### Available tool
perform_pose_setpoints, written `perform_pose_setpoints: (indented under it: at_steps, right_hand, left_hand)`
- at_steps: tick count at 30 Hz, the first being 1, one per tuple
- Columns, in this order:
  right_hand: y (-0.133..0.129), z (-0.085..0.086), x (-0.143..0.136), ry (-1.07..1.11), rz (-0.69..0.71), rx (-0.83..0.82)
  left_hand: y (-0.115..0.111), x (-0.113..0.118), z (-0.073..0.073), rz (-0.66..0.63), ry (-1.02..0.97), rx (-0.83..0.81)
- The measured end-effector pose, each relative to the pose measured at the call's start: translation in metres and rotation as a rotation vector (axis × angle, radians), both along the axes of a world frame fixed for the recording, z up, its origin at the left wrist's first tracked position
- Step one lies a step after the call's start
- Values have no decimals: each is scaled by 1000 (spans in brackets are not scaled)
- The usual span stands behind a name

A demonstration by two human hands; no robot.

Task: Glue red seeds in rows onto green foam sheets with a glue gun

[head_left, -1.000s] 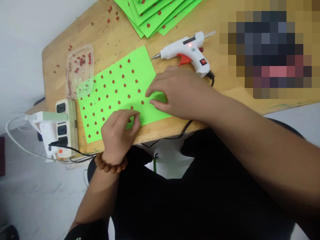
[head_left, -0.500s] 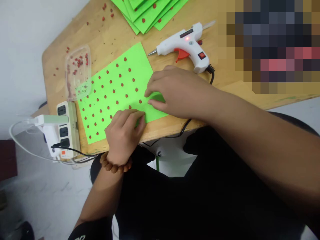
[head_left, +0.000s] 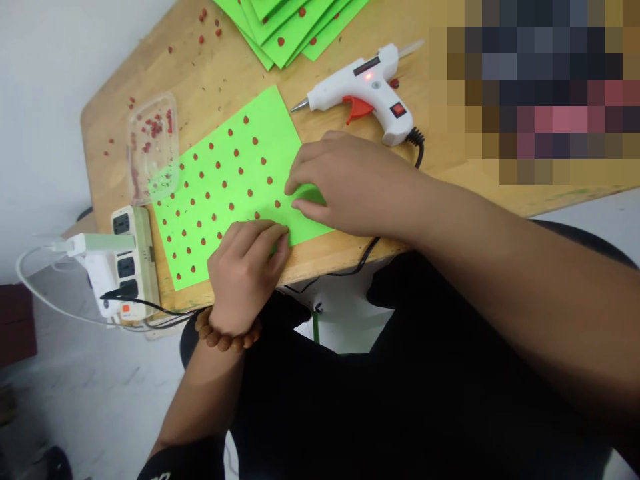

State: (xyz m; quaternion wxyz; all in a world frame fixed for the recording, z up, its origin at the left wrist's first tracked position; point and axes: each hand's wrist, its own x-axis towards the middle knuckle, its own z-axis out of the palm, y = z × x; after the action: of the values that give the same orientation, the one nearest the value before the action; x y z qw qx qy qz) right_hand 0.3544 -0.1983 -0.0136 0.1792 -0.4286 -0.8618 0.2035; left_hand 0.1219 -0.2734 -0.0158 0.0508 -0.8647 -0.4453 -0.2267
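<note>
A green sheet (head_left: 280, 120) with rows of small red pieces lies on the wooden table. My left hand (head_left: 247, 263), with a beaded bracelet at the wrist, rests on the sheet's near edge. Its thumb and index finger are pinched together; whatever may be between them is too small to make out. Just to the right, my right hand (head_left: 335, 180) hovers at the sheet's right part, thumb and fingers apart and nothing visible between them. A white glue gun (head_left: 373, 87) with a red trigger lies beyond my right hand, its nozzle pointing left.
A clear plastic box (head_left: 173, 127) with red pieces overlaps the sheet's left corner. A power strip (head_left: 145, 267) with plugs and cables is at the left edge. Green sheets (head_left: 295, 33) are stacked at the back. Loose red bits lie around; a blurred patch covers the upper right.
The whole view has shifted slightly, so the table and its items appear a little further left. Both hands keep nearly the same pose over the sheet.
</note>
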Motion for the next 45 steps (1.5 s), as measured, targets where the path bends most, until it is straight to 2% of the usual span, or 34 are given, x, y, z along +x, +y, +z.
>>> perform_pose_setpoints:
  at_steps: [11,19,28,36,41,45]
  right_hand:
    - [3,-3,-1,-9,6,-9]
    - [-1,3,-1,-25,-17,0]
    - [3,-5,-1,27,-20,-9]
    - [0,1,-1,-18,0,-6]
    - [-2,4,-2,-11,-15,-5]
    - [-2,4,-1,-10,1,-7]
  left_hand:
    - [-1,0,0,-28,-11,2]
    - [-2,0,0,-27,-25,-8]
    - [-2,1,2,-31,-36,-26]
    - [-5,-2,3,-17,5,-61]
    - [-9,1,3,25,76,-21]
    - [-10,4,0,29,-1,-22]
